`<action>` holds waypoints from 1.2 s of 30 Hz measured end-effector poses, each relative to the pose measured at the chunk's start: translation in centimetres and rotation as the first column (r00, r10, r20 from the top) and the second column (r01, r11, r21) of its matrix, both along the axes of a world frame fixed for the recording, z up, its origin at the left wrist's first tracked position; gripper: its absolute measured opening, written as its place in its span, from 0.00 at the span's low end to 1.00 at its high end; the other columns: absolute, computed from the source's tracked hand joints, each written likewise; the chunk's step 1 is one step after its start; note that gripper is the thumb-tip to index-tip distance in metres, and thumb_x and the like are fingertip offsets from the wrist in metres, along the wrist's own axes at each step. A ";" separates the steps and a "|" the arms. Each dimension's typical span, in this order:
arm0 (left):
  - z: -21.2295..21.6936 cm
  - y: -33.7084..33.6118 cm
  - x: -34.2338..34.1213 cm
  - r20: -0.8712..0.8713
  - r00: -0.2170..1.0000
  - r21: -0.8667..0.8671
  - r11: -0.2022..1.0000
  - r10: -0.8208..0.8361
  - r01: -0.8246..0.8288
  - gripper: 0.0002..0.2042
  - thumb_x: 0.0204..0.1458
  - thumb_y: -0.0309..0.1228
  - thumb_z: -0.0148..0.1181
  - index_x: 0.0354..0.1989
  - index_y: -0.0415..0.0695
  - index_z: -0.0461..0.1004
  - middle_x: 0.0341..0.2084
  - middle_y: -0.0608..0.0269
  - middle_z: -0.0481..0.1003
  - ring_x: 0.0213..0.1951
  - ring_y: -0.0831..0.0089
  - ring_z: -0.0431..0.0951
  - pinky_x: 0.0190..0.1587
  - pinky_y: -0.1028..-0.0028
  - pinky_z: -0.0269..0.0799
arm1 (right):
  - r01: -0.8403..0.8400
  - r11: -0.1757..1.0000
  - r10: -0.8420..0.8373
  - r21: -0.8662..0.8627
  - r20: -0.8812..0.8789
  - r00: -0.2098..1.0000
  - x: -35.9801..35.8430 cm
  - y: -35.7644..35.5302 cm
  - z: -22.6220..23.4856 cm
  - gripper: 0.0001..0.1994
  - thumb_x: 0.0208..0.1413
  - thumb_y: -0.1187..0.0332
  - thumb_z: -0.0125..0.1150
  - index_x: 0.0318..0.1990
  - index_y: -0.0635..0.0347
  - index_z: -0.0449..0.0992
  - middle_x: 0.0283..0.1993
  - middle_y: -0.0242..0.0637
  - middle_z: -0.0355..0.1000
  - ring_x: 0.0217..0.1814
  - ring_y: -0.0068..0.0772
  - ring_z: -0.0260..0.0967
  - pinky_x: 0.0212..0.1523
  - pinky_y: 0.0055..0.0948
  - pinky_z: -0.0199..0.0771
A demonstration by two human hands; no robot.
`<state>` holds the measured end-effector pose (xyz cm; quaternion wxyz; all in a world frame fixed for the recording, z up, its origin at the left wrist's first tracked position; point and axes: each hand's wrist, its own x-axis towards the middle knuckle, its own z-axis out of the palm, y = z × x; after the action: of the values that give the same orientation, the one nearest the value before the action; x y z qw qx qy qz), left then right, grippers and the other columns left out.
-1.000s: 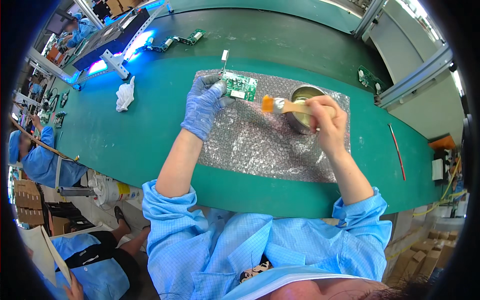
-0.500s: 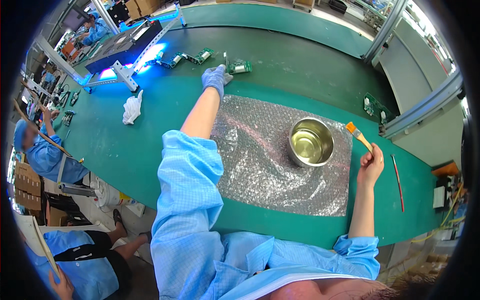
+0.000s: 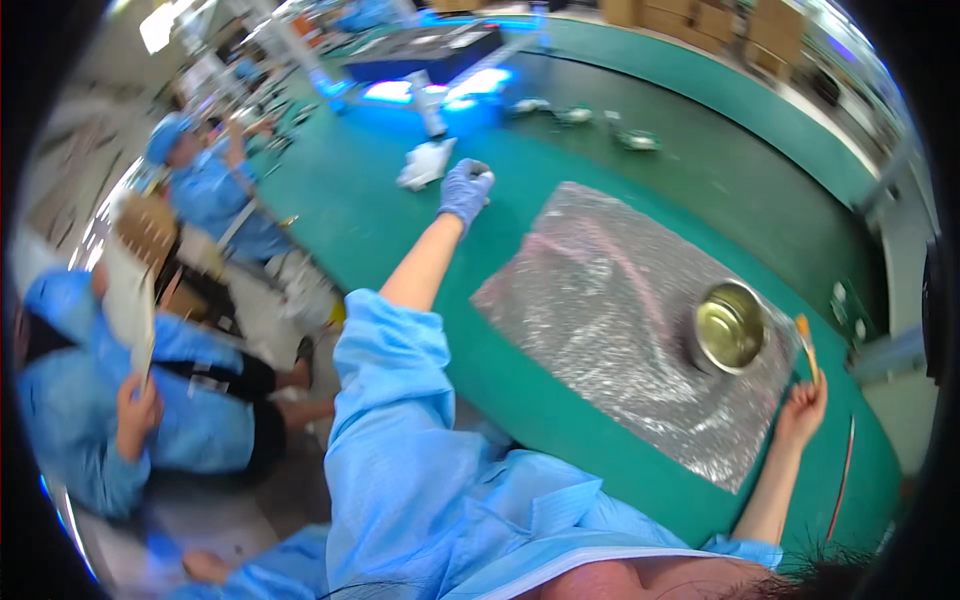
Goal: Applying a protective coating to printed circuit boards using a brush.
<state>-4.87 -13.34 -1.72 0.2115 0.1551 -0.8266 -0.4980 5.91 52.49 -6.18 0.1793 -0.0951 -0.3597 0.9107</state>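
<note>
My left hand (image 3: 467, 190), in a thin blue-violet glove, hovers over the green bench (image 3: 390, 220) beside a crumpled white cloth (image 3: 428, 163). Its fingers look curled closed; slight blur hides whether anything is inside. Bare, my right hand (image 3: 802, 412) grips a flat paintbrush (image 3: 808, 352) by its wooden handle, orange bristles upward. Just left of the brush, a round metal pot (image 3: 703, 345) of clear yellowish liquid (image 3: 730, 328) rests on a sheet of bubble wrap (image 3: 610, 330). Several green circuit boards (image 3: 636, 140) lie in a row at the back, apart from my left hand.
A black box-shaped unit (image 3: 425, 52) sits on a metal frame over bright blue light. A thin red stick (image 3: 842, 478) lies right of my right hand. At the far right is another circuit board (image 3: 848, 310). Co-workers in blue (image 3: 220, 190) sit at left.
My view has swung left, so the bench shifts rightward in the picture. The left hand has drawn away from the circuit board it was at. The right hand still holds the brush.
</note>
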 end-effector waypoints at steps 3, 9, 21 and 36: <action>-0.4 -5.5 4.5 -0.133 0.940 -0.550 0.766 0.314 -0.333 0.09 0.44 0.33 0.57 0.35 0.47 0.73 0.31 0.55 0.74 0.32 0.59 0.76 0.36 0.64 0.74 | 0.010 0.999 -0.010 -0.046 -0.001 1.000 0.3 1.1 -0.2 0.14 0.61 0.71 0.43 0.50 0.68 0.65 0.22 0.25 0.47 0.21 0.18 0.44 0.21 0.17 0.49; -0.5 -11.9 14.2 0.061 0.801 -0.816 0.492 0.596 -0.304 0.10 0.47 0.38 0.52 0.35 0.49 0.73 0.34 0.54 0.73 0.38 0.56 0.74 0.42 0.59 0.70 | -0.048 0.998 0.050 -0.027 0.056 0.997 -0.6 -0.6 0.6 0.13 0.61 0.71 0.43 0.49 0.69 0.64 0.22 0.26 0.46 0.21 0.19 0.43 0.20 0.19 0.47; -1.1 -10.1 13.3 0.153 0.767 -0.822 0.511 0.623 -0.251 0.21 0.52 0.46 0.46 0.49 0.46 0.68 0.46 0.54 0.68 0.50 0.59 0.66 0.53 0.57 0.59 | -0.043 0.999 0.042 0.030 0.039 0.998 -1.0 1.9 -0.5 0.12 0.55 0.67 0.48 0.19 0.51 0.62 0.14 0.24 0.57 0.13 0.21 0.50 0.15 0.21 0.52; -1.0 -10.2 13.6 0.123 0.763 -0.816 0.502 0.634 -0.286 0.20 0.52 0.46 0.47 0.47 0.47 0.69 0.45 0.55 0.68 0.48 0.59 0.68 0.52 0.59 0.61 | -0.045 0.994 0.043 0.104 0.021 0.999 -1.6 2.5 -1.5 0.12 0.54 0.65 0.48 0.18 0.49 0.64 0.15 0.24 0.59 0.15 0.21 0.56 0.17 0.21 0.55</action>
<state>8.73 -23.53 -2.77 0.2065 0.3723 -0.9047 0.0160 4.28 54.99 -7.67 0.1606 -0.0861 -0.4103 0.8936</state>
